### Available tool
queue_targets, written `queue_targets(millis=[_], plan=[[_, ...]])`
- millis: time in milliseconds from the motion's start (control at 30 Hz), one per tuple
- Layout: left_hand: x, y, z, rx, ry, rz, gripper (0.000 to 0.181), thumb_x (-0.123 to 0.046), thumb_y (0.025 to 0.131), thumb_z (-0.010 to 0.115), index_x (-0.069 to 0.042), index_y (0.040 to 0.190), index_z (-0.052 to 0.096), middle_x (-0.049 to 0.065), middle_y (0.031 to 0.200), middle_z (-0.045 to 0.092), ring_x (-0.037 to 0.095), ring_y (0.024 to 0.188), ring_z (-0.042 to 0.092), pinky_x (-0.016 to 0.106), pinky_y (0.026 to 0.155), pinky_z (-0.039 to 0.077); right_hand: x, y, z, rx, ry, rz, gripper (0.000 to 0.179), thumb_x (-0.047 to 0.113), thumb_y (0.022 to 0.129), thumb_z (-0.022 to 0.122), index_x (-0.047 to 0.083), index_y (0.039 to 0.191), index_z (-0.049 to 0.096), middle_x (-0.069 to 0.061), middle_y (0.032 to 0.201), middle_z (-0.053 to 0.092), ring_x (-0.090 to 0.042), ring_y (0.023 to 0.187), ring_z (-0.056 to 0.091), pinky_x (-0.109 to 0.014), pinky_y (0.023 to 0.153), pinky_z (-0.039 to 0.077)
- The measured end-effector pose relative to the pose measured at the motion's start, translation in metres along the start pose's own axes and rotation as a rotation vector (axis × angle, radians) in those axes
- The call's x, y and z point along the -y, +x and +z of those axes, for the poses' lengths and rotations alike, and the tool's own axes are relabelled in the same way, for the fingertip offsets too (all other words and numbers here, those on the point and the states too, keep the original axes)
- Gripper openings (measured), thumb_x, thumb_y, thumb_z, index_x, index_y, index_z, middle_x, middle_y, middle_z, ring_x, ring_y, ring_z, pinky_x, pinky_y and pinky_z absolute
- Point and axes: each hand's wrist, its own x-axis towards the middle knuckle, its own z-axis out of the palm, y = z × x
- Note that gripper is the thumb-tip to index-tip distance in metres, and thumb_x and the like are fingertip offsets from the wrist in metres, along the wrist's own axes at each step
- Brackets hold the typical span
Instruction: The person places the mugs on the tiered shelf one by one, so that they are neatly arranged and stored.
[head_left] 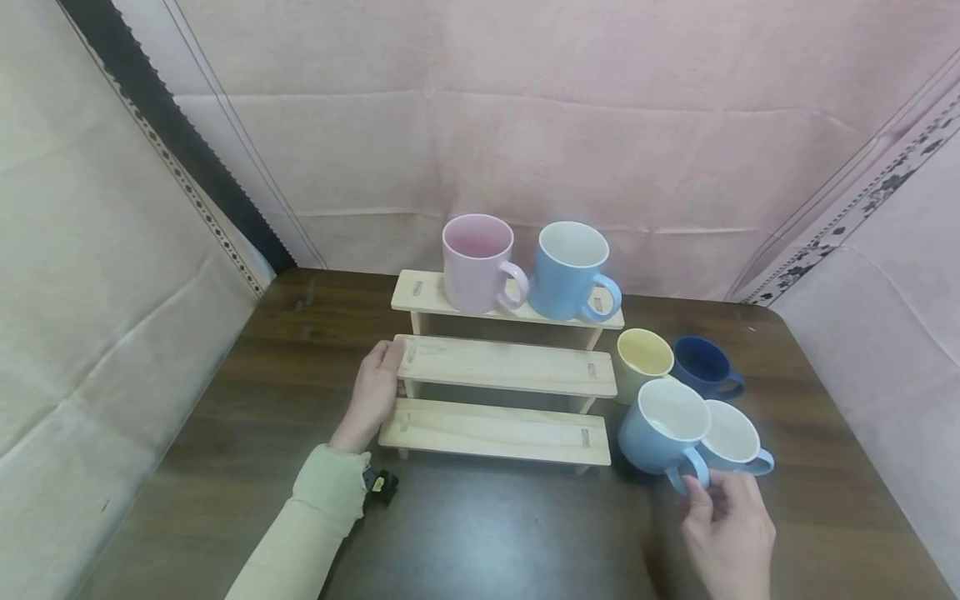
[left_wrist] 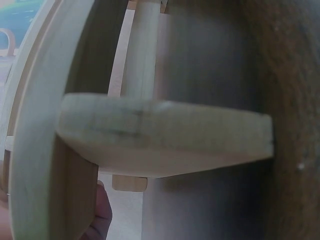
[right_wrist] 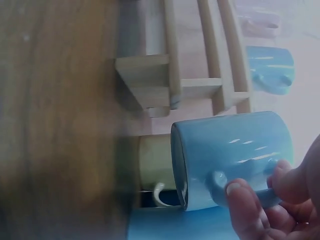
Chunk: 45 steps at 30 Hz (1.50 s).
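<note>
My right hand [head_left: 733, 533] pinches the handle of a light blue mug [head_left: 660, 429] between thumb and fingers. In the right wrist view this mug [right_wrist: 235, 155] is upright and raised off the tabletop, its base in the air. Behind and below it are a second light blue mug [head_left: 731, 437], a yellow mug [head_left: 643, 354] and a dark blue mug [head_left: 701, 364]. My left hand [head_left: 373, 387] grips the left end of the middle tier of a three-tier wooden shelf [head_left: 495, 429]. In the left wrist view, fingertips [left_wrist: 102, 207] show beneath that board.
On the top tier stand a lilac mug [head_left: 480, 262] and another light blue mug [head_left: 566, 271], handles toward the right. The two lower tiers are bare. The dark brown table [head_left: 480, 533] is bordered by white cloth walls [head_left: 525, 133] at the back and both sides.
</note>
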Motion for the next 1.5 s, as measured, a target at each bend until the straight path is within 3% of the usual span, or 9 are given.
queue_targets(millis=[300,500,867,1133,1500], plan=[[-0.002,0.0,-0.001,0.004,0.009,0.006,0.044,-0.043,0.105,0.034,-0.003,0.103,0.053,0.004,0.071,0.045,0.02,0.062,0.045,0.029,0.059,0.037,0.013,0.007,-0.011,-0.067,0.07,-0.088,0.015,-0.016,0.077,0.071,-0.009,0.084,0.06,-0.003,0.082,0.05,0.022,0.066,0.051,-0.004,0.057,0.044],[-0.001,0.001,0.0,0.007,-0.004,0.0,0.044,-0.043,0.105,0.034,-0.003,0.103,0.053,0.005,0.071,0.046,0.021,0.063,0.045,0.029,0.06,0.038,0.023,0.011,-0.015,-0.032,0.124,-0.095,0.015,-0.018,0.077,0.07,-0.008,0.084,0.06,0.002,0.085,0.051,0.016,0.064,0.056,-0.008,0.055,0.047],[-0.002,0.001,0.0,0.01,0.003,-0.002,0.043,-0.043,0.105,0.034,-0.004,0.102,0.052,0.005,0.072,0.045,0.022,0.064,0.045,0.029,0.06,0.038,0.045,0.018,-0.016,0.025,0.169,-0.161,0.019,-0.019,0.076,0.071,-0.005,0.085,0.062,-0.002,0.084,0.052,0.011,0.067,0.059,-0.009,0.058,0.048],[-0.001,0.0,-0.001,0.012,-0.003,-0.004,0.044,-0.044,0.105,0.032,-0.004,0.103,0.052,0.005,0.072,0.046,0.02,0.063,0.045,0.029,0.059,0.038,0.063,0.022,-0.001,0.063,0.287,-0.26,0.019,-0.021,0.076,0.069,-0.007,0.087,0.061,-0.007,0.083,0.052,0.006,0.066,0.061,-0.012,0.058,0.05],[-0.001,0.0,0.0,0.007,0.013,-0.002,0.046,-0.045,0.105,0.032,-0.003,0.104,0.053,0.005,0.073,0.046,0.021,0.065,0.046,0.029,0.061,0.038,0.082,0.031,0.022,0.183,0.3,-0.341,0.019,-0.017,0.079,0.068,-0.002,0.088,0.062,-0.002,0.083,0.052,-0.006,0.065,0.06,-0.013,0.058,0.049]])
